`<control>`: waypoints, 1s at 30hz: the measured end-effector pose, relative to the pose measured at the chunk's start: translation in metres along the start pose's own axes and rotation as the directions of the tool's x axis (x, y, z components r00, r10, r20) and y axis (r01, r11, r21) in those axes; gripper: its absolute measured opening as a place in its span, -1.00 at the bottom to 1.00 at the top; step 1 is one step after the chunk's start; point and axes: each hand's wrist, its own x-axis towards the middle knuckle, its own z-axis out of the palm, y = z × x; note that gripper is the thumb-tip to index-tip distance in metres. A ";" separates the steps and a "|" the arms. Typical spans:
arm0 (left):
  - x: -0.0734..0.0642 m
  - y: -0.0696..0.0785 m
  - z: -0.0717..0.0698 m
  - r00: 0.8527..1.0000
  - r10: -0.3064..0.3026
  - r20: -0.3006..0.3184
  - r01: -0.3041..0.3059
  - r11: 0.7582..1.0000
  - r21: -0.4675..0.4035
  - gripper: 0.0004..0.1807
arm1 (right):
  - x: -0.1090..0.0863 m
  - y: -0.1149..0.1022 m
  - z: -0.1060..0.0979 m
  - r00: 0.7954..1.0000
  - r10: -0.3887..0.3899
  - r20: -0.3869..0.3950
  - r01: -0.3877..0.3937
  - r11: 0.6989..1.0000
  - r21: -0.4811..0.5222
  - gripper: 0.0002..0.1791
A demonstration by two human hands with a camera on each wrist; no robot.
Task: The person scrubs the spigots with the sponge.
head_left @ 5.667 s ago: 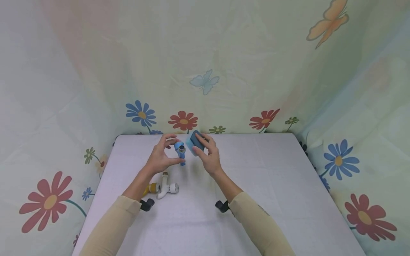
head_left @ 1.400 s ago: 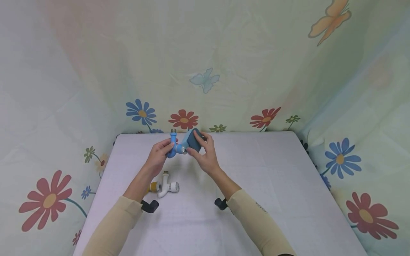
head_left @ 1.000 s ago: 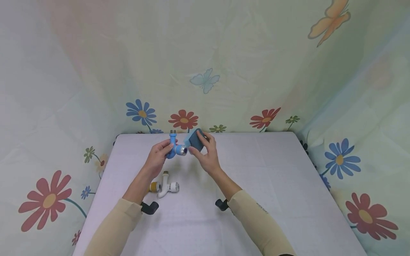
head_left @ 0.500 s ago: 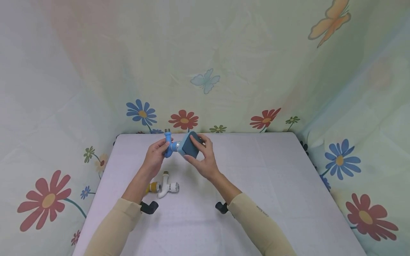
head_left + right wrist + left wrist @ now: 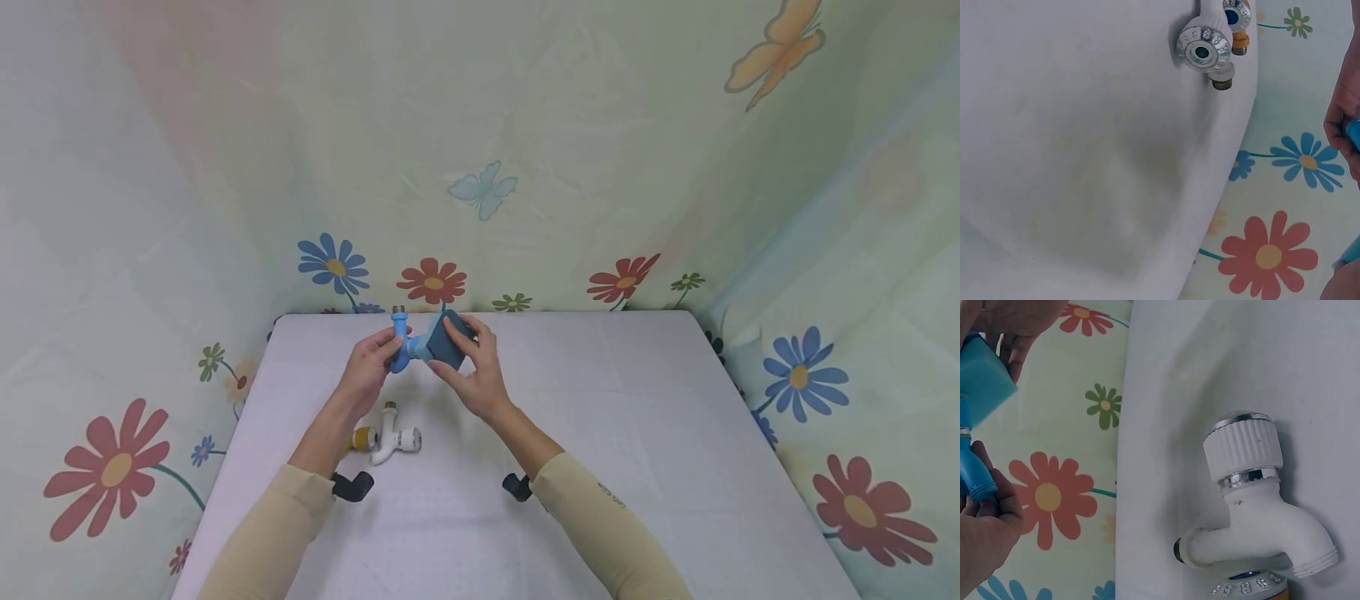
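My left hand (image 5: 363, 371) pinches a blue tap (image 5: 400, 340) by its body above the table. Its threaded inlet points up and its knob points right. My right hand (image 5: 483, 379) grips a sponge (image 5: 450, 340), dark on the outer side and light blue on the other. The light side lies against the knob end and hides it. In the left wrist view the sponge (image 5: 985, 384) sits above the blue tap (image 5: 974, 472), whose spout is ringed near its mouth. Part of each hand is cut off there.
On the white-covered table (image 5: 600, 433), a white tap (image 5: 386, 440) lies below the left hand, beside a yellow tap (image 5: 364, 438) partly hidden by the left forearm. Black angled pieces (image 5: 352, 486) show at both wrists. A flowered curtain (image 5: 375, 150) stands behind the table's far edge.
Since the first frame, the blue tap has turned from inlet facing the camera to inlet up. The sponge was apart from the knob a second ago; it has moved left and now covers it.
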 end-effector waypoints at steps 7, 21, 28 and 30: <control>-0.002 -0.001 0.002 1.000 0.013 0.011 -0.013 1.000 0.016 -0.51 | 0.001 0.002 0.000 0.999 0.040 -0.001 -0.040 0.999 0.018 -0.23; -0.004 -0.004 0.000 0.998 0.020 0.054 -0.021 1.000 0.021 -0.51 | 0.003 0.004 -0.002 0.993 0.122 -0.003 -0.122 0.992 0.037 -0.26; -0.005 -0.005 0.001 0.996 0.023 0.083 -0.024 1.000 0.014 -0.49 | 0.005 0.007 -0.003 0.992 0.129 -0.004 -0.129 0.991 0.026 -0.26; -0.006 -0.006 0.002 0.996 0.027 0.091 -0.029 1.000 0.013 -0.49 | 0.005 0.008 -0.004 0.990 0.139 -0.008 -0.139 0.990 0.023 -0.26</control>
